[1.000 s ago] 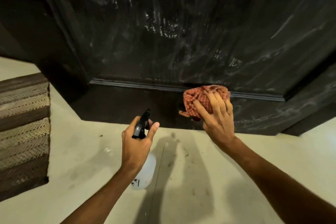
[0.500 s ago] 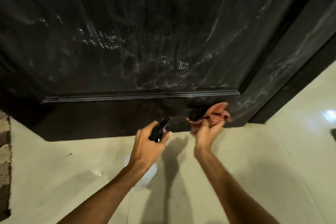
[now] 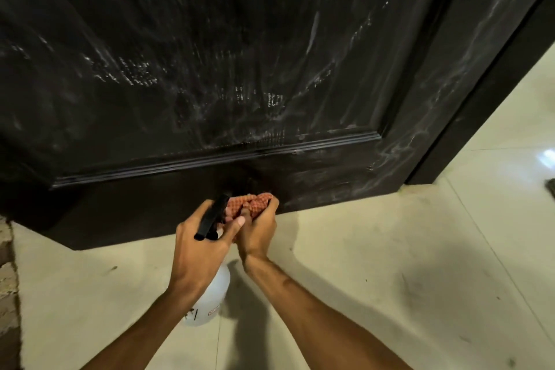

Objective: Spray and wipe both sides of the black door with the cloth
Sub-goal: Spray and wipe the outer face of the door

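Below the streaked black door (image 3: 240, 54), the right hand (image 3: 258, 233) is gripping a bunched cloth (image 3: 250, 207); the left hand (image 3: 199, 246), touching it, is holding a spray bottle (image 3: 210, 297) over the floor (image 3: 390, 264).

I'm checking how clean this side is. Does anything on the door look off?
Yes: whitish smears and streaks cover the black door, heaviest on the panel and the right stile, so it looks unevenly wiped. The lower rail by the cloth looks darker, cleaner.
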Available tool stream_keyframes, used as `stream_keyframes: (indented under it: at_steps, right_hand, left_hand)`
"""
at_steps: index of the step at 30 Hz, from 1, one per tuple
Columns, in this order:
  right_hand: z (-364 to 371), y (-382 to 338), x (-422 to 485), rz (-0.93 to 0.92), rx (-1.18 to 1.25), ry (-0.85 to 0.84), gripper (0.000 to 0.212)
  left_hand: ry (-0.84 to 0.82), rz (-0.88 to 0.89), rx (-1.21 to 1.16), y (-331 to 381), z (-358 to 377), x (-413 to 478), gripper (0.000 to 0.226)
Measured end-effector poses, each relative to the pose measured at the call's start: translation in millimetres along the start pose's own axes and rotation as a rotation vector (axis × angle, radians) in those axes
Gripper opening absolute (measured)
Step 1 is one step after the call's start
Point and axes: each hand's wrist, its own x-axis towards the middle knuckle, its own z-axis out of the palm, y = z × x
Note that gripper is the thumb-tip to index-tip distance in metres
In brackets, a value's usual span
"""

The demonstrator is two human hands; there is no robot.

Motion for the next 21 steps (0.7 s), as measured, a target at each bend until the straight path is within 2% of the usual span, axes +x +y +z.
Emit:
stream_keyframes:
  at_steps: [2, 4, 5, 7, 10, 11, 12, 13, 15, 17, 18, 21]
  right_hand:
    - [2.5, -21.3, 0.8, -0.234, 0.015, -0.037, 0.017]
    - [1.1, -23.6, 6.4, -0.416, -0.050, -0.091, 0.031]
    - [-3.5, -13.2, 9.4, -0.426, -0.086, -0.106, 0.035]
    - [-16.0, 11.8, 16.6, -0.366, -0.103, -0.008, 0.045]
    - [-36.9, 18.7, 43.8, -0.037, 0.026, 0.401, 0.058]
    - [-38.8, 8.7, 51.6, 0.067, 0.058, 0.494, 0.057]
    - [-36.1, 0.4, 57.2, 0.068, 0.049, 0.524, 0.053]
    - [-32.3, -7.9, 53.5, -0.044, 0.009, 0.476, 0.049]
    - [-25.3, -4.8, 31.8, -0.338, -0.117, 0.240, 0.050]
    - [-42.3, 23.6, 27.7, -0.405, -0.157, 0.073, 0.051]
    - [-52.0, 34.7, 34.6, -0.331, -0.107, 0.088, 0.050]
    - [-64.6, 35.9, 65.1, 0.115, 0.101, 0.336, 0.058]
  left_hand:
    - [0.010, -0.011, -0.024, 1.1, -9.1, 1.5, 0.028]
    - [0.022, -0.010, -0.026, 1.3, -17.6, 0.9, 0.029]
    - [0.023, -0.012, -0.022, 0.2, -20.4, -1.5, 0.025]
    - [0.027, -0.007, -0.016, 1.8, -23.9, -4.6, 0.017]
    - [0.026, 0.015, -0.002, 9.4, -23.6, 1.4, 0.017]
    - [0.022, 0.017, -0.011, 11.1, -22.2, 4.1, 0.017]
    - [0.021, 0.016, -0.025, 11.9, -20.5, 5.8, 0.018]
    - [0.025, 0.013, -0.035, 12.0, -17.4, 7.0, 0.018]
    - [0.035, 0.009, -0.043, 10.9, -12.4, 8.7, 0.018]
    - [0.004, 0.006, -0.059, 14.3, 4.5, 8.3, 0.018]
    - [-0.014, 0.003, -0.068, 16.5, 11.9, 8.2, 0.018]
    - [-0.059, -0.011, -0.069, 22.7, 27.3, 8.8, 0.017]
